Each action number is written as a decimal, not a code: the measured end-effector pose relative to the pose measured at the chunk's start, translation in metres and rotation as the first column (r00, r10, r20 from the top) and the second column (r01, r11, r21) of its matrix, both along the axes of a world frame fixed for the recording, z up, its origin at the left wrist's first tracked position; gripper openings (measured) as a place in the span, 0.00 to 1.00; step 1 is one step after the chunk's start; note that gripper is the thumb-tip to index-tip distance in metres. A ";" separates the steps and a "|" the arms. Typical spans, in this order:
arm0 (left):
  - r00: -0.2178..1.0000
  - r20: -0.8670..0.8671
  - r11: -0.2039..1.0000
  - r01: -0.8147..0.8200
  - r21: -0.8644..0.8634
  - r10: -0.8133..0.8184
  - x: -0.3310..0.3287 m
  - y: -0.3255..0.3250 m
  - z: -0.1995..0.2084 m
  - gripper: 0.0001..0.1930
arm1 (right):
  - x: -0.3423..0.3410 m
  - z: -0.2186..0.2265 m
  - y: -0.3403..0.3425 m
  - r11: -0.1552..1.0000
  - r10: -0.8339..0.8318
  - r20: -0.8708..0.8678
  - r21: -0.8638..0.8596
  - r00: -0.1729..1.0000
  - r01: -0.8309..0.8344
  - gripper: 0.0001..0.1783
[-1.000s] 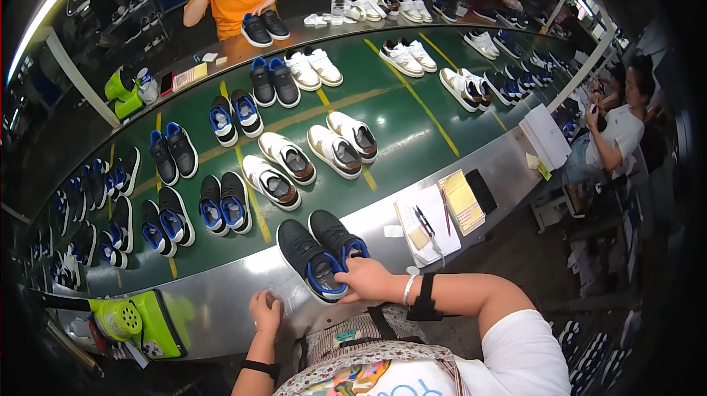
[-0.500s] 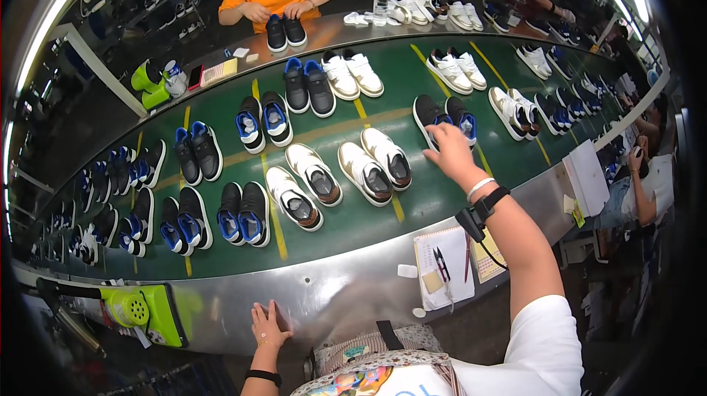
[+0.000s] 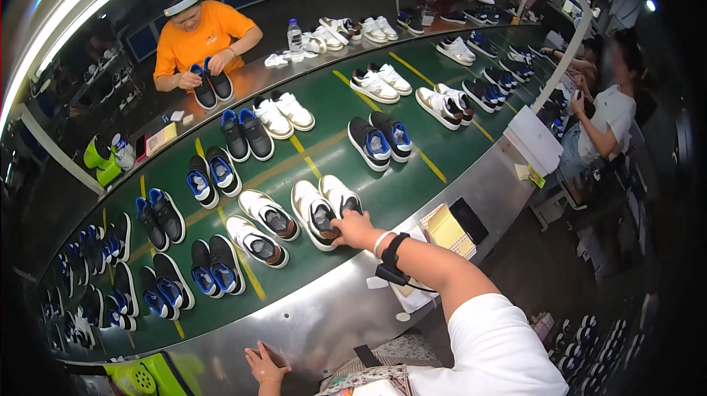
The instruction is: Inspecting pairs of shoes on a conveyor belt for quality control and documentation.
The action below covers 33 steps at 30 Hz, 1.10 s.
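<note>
My right hand (image 3: pixel 355 230) reaches over the green conveyor belt (image 3: pixel 309 245) and grips the heel end of a pair of white sneakers (image 3: pixel 315 204) with tan soles and brown heels. The thumb is at the left shoe's heel, with the fingers at the right shoe, partly hiding it. Just left of them lies another white pair (image 3: pixel 269 216), toes pointing away. Black sneakers (image 3: pixel 379 140) with blue lining stand beyond my right hand. My left hand (image 3: pixel 265 368) rests with spread fingers on the metal table edge (image 3: pixel 309 322), holding nothing.
Rows of black and white shoes line the belt, which has yellow stripes. Opposite, a person in orange (image 3: pixel 202 39) handles black shoes (image 3: pixel 211 87) near a bottle (image 3: pixel 294 39). A yellow notepad (image 3: pixel 449 230) and dark flat object (image 3: pixel 468 219) lie beside my right forearm. A green device (image 3: pixel 143 377) is lower left.
My right hand has moved from the black pair to the white pair, whose shoes are now closer together. The view has swung right. My left hand stays on the metal edge.
</note>
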<state>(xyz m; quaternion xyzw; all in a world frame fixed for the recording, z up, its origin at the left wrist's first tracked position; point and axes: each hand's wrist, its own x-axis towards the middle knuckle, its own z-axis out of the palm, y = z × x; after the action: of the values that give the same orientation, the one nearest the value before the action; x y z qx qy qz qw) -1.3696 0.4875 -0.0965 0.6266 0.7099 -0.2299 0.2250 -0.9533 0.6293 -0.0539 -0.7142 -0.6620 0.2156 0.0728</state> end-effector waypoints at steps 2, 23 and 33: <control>1.000 0.014 1.000 0.005 0.028 -0.006 -0.013 -0.004 -0.016 0.63 | -0.028 0.023 -0.048 1.000 -0.030 -0.018 0.006 0.999 0.030 0.24; 0.478 0.843 0.917 -0.165 0.363 -0.248 0.016 0.031 -0.079 0.16 | -0.168 -0.039 -0.178 0.935 -0.271 -0.564 0.040 0.780 0.354 0.26; 0.596 0.745 0.951 0.125 0.283 -0.300 0.039 0.048 -0.026 0.22 | -0.182 -0.072 -0.149 0.973 -0.221 -0.388 -0.025 0.895 0.230 0.26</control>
<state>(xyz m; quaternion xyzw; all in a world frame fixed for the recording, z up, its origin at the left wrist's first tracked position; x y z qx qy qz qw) -1.3307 0.5358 -0.1225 0.7634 0.4807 0.1119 0.4166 -1.1348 0.4798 -0.1259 -0.7283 -0.5495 0.3355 0.2346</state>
